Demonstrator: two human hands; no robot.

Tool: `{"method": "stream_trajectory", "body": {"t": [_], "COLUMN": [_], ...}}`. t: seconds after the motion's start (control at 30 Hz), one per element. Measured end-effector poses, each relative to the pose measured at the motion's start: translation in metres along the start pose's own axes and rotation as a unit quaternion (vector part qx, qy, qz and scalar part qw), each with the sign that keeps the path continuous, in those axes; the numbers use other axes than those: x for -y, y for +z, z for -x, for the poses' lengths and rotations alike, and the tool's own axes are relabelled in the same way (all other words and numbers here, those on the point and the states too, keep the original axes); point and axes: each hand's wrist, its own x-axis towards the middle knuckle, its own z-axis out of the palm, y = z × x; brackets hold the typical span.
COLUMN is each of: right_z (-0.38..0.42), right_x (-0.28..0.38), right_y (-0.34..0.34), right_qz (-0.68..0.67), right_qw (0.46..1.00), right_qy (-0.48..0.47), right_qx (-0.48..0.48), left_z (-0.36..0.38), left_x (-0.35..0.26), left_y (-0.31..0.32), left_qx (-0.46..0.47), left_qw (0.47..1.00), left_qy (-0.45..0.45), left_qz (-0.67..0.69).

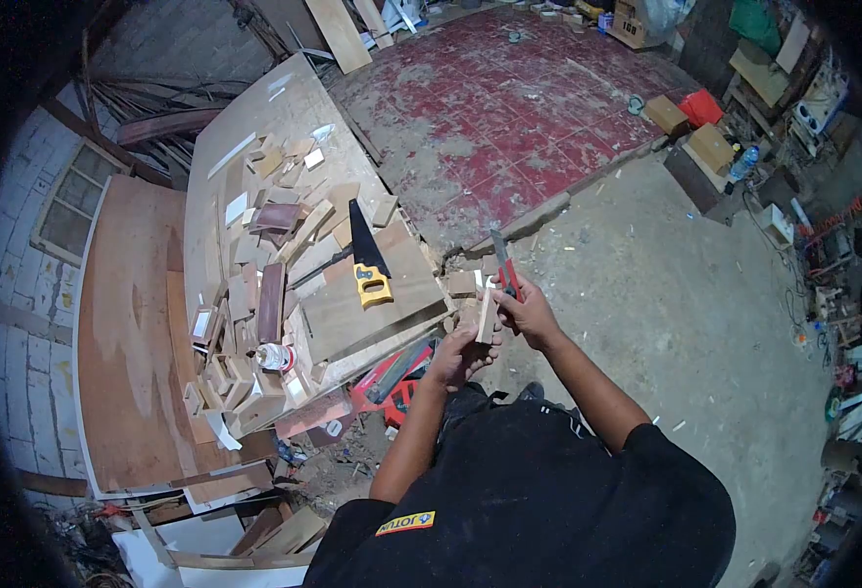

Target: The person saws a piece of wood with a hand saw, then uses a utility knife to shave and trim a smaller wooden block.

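Note:
My left hand (460, 361) is closed around the lower part of a small pale wood block (487, 318), held upright in front of my body. Gripped in my right hand (529, 312) is a red-and-black tool with a straight grey blade (506, 274), its blade pointing up and away from me. The fingers of that hand are right at the block's upper end. On the workbench (338, 328) to the left lies a hand saw (365, 257) with a yellow handle, its dark blade pointing away.
Wood offcuts (272, 220) and a white bottle (274, 357) crowd the bench. Below its near edge are red items (392, 392). A red tiled floor (509, 118) lies ahead, edged by a low step. Boxes (710, 147) and clutter line the right side.

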Motion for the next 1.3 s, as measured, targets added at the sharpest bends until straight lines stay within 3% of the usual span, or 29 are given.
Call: {"method": "stream_trajectory", "body": {"t": [0.2, 0.4, 0.5, 0.6, 0.73, 0.8, 0.93, 1.0, 1.07, 1.23, 1.3], "right_z": [0.000, -0.006, -0.007, -0.010, -0.010, -0.011, -0.009, -0.006, 0.004, 0.051, 0.060], "right_x": [0.002, -0.005, -0.004, -0.004, -0.002, 0.001, 0.007, 0.005, 0.001, 0.020, 0.020], "right_y": [0.000, 0.000, 0.000, -0.003, -0.006, -0.004, -0.001, -0.004, -0.012, -0.016, -0.020], "right_qz": [-0.008, 0.031, 0.021, 0.015, 0.058, 0.079, 0.131, 0.160, 0.285, 0.421, 0.473], "right_qw": [1.000, 0.999, 0.999, 0.997, 0.997, 0.995, 0.988, 0.983, 0.934, 0.870, 0.830], "right_qy": [0.009, -0.032, -0.019, -0.008, -0.026, -0.039, -0.056, -0.054, -0.202, -0.257, -0.294], "right_qx": [0.012, -0.009, -0.029, -0.070, -0.054, -0.043, -0.057, -0.071, -0.078, -0.003, 0.029], "left_z": [-0.006, -0.008, -0.005, -0.004, -0.004, -0.007, -0.008, -0.006, -0.007, -0.002, -0.001], "left_x": [0.010, 0.009, 0.000, -0.009, -0.011, -0.010, -0.011, -0.013, -0.015, -0.026, -0.030], "left_y": [-0.006, -0.009, 0.007, 0.018, 0.011, 0.012, 0.018, 0.026, 0.018, 0.024, 0.028], "left_qx": [0.007, 0.100, -0.005, -0.044, 0.010, -0.043, -0.051, -0.078, -0.084, -0.134, -0.143], "left_qw": [0.995, 0.980, 0.995, 0.987, 0.998, 0.989, 0.985, 0.990, 0.989, 0.985, 0.978], "left_qy": [0.008, 0.001, 0.075, 0.097, 0.054, 0.041, 0.057, 0.087, 0.080, 0.097, 0.151], "left_qz": [0.095, 0.174, -0.072, -0.124, -0.031, -0.137, -0.153, -0.084, -0.088, -0.055, -0.030]}}
